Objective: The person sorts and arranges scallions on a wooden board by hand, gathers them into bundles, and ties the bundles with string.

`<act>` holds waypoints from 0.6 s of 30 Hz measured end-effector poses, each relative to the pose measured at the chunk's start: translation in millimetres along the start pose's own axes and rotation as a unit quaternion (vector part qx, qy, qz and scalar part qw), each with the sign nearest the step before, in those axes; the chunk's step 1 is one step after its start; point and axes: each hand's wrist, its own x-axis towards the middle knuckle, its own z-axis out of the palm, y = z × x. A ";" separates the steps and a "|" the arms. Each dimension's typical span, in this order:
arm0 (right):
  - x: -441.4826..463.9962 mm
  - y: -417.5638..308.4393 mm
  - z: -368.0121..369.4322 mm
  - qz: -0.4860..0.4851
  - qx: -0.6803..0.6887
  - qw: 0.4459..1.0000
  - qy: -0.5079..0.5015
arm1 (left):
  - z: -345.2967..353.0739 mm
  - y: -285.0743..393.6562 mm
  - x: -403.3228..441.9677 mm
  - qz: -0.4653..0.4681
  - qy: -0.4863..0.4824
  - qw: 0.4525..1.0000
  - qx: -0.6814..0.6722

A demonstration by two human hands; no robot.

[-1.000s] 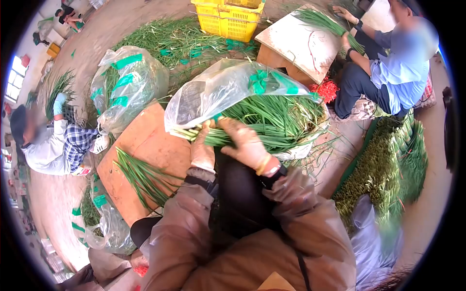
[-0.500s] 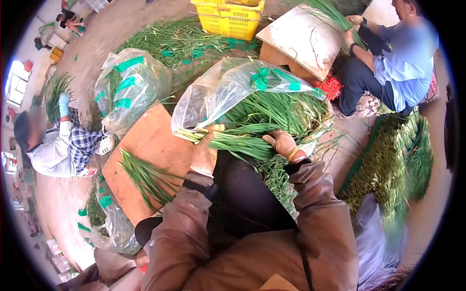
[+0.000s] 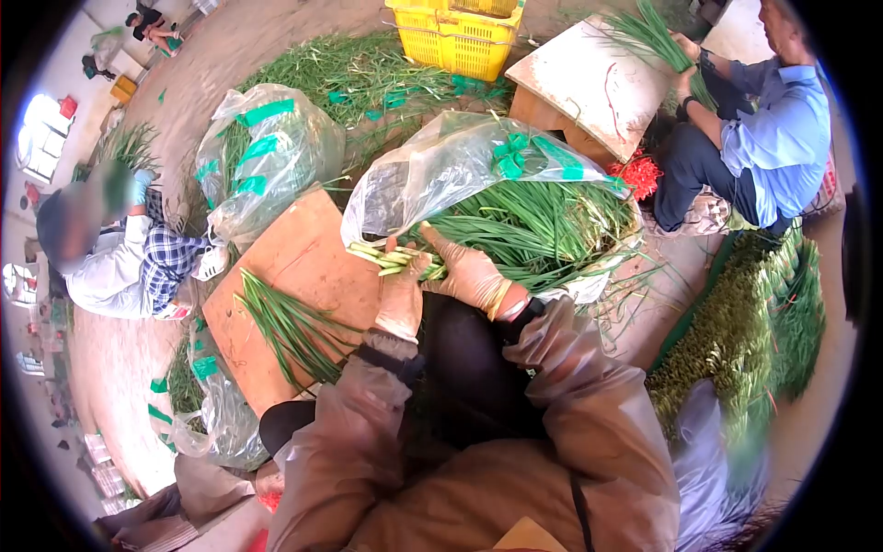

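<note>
In front of my knees, my left hand [image 3: 402, 296], in a pale thin glove, is closed around the stem end of a bunch of garlic chives [image 3: 375, 255]. My right hand [image 3: 471, 278], gloved too, is wrapped on the same bunch just to the right, its fingers close to the left ones. Pale cut ends point left; the leaves are partly hidden behind the right hand. Just beyond lies a clear plastic bag [image 3: 391, 179] with green tape, its side open over a heap of chives [image 3: 543, 216]. A smaller bunch [image 3: 292, 322] rests on the wooden board [image 3: 267, 253] to my left.
Another filled bag [image 3: 276, 152] stands behind the board. A yellow crate [image 3: 455, 41] is at the back. At right, a person in a blue shirt [image 3: 777, 133] holds chives near a board-topped box [image 3: 589, 83]. A seated person [image 3: 110, 262] works at left. Stacked greens [image 3: 727, 322] lie right.
My right hand has slid left from the leafy part to the stem end, beside my left hand. The view has shifted slightly, so surroundings appear farther right.
</note>
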 end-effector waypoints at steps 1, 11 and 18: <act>-3.6 -7.3 2.1 -0.084 0.025 0.994 0.072 | 0.5 -1.4 -6.5 0.017 -0.036 0.999 -0.011; -46.1 -152.7 3.1 -0.246 -0.021 0.940 0.236 | 70.2 99.7 -132.8 0.264 -0.080 0.944 0.183; -77.0 -208.1 11.7 -0.337 0.033 0.923 0.180 | 35.8 164.1 -185.3 0.324 -0.111 0.935 0.092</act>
